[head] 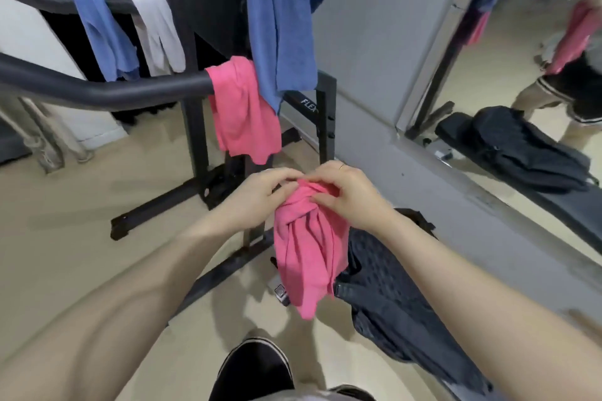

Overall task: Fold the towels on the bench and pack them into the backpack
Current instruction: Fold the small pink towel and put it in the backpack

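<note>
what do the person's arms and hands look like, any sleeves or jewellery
Both forearms are bare to the frame's edge, with no sleeves, watch or gloves in view. The right hand wears a thin ring on one finger. The left hand shows no ring that can be made out. Both hands are slightly blurred, so finer detail such as nails cannot be told.

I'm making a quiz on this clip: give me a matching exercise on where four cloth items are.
Things:
1 white towel
2 big blue towel
3 bunched pink towel
4 backpack

Places:
A held by both hands
B lying low, right of the held towel
C on the far rail, beside a small blue towel
D hanging from the top, above a pink towel

Pairs: 1-C, 2-D, 3-A, 4-B
</note>
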{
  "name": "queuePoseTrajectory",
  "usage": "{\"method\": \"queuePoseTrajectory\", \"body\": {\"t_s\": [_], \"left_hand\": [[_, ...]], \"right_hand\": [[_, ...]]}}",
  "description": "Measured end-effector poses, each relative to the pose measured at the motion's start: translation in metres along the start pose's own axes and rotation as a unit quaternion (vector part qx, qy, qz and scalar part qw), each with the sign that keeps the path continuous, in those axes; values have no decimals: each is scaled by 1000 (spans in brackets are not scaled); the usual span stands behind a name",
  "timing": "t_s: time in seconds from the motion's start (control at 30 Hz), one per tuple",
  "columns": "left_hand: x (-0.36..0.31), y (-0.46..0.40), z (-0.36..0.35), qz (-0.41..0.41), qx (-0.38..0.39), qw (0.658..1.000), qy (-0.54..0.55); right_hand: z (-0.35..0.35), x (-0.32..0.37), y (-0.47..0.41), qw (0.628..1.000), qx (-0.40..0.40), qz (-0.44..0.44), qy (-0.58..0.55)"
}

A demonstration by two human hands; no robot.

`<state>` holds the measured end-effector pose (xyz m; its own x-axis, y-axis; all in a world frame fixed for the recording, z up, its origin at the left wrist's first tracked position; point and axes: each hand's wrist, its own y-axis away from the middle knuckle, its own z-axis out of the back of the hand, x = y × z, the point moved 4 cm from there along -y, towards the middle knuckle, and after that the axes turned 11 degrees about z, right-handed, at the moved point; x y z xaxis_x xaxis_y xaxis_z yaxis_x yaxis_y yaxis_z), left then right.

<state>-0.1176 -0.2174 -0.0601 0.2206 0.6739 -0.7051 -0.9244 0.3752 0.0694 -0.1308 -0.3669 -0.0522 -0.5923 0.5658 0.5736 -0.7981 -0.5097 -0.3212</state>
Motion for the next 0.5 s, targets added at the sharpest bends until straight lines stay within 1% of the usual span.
{"method": "queuePoseTrajectory", "body": {"t_s": [0.07, 0.2, 0.3, 0.37, 0.5], "left_hand": [[-13, -7, -26, 11, 57, 998, 37], [-43, -27, -68, -14, 115, 993, 34], [-73, -38, -99, -76, 150, 986, -4], [-97, -42, -123, -124, 179, 976, -27], [-140, -38, -181, -207, 249, 945, -48]], "right_hand": [[13, -8, 30, 999, -15, -47, -15], [33, -25, 87, 987, -71, -144, -10], [44, -31, 131, 970, -109, -218, 8], [51, -32, 164, 951, -138, -275, 36], [56, -28, 237, 895, -181, -394, 109]]}}
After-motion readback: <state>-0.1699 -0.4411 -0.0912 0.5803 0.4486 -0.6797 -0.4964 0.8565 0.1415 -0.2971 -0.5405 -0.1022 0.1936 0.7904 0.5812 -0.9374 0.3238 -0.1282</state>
